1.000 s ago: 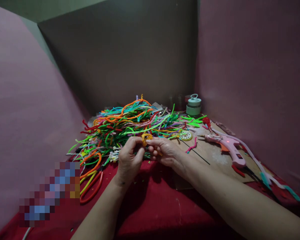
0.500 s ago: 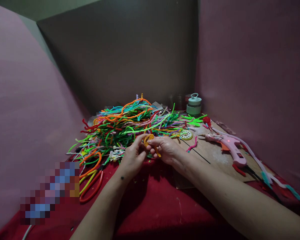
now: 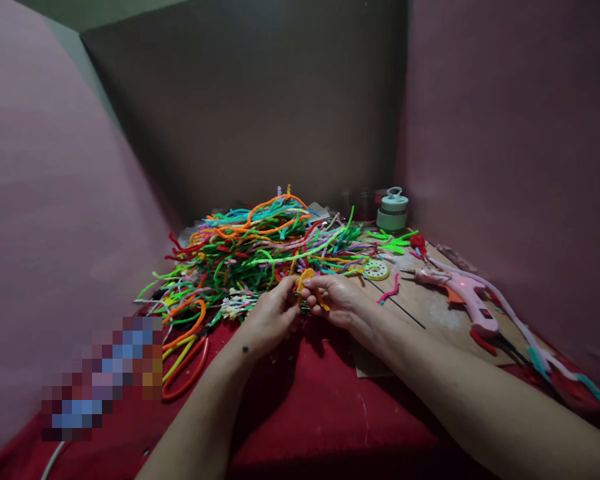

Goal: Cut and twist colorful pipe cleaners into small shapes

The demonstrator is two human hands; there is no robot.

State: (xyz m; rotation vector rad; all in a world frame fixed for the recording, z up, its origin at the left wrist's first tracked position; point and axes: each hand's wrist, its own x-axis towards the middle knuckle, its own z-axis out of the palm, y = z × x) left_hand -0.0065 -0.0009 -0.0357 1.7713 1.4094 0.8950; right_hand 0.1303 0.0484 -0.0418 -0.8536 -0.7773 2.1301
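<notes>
A short orange-yellow pipe cleaner [image 3: 306, 275], bent into a loop with a loose end hanging down, is between my hands just in front of the pile. My left hand [image 3: 274, 308] pinches its left side with thumb and fingers. From the other side, my right hand [image 3: 337, 298] grips it, thumb on top and fingers curled under. Right behind my hands lies a big heap of pipe cleaners [image 3: 260, 240] in many colours. A bundle of white-tipped stems [image 3: 237, 303] pokes out beside my left hand.
A pink glue gun [image 3: 473, 300] with a lit red light rests on a brown board [image 3: 437, 320] at right. Near it are a round yellow-rimmed disc [image 3: 377, 269], a pink pipe cleaner piece [image 3: 391, 291] and a mint-lidded jar [image 3: 393, 210]. Red-orange scissor-like handles [image 3: 190, 373] lie at left on red cloth.
The view has shifted slightly. My left fingers have changed their hold on the orange-yellow pipe cleaner, and its loop looks narrower. My right hand keeps its grip.
</notes>
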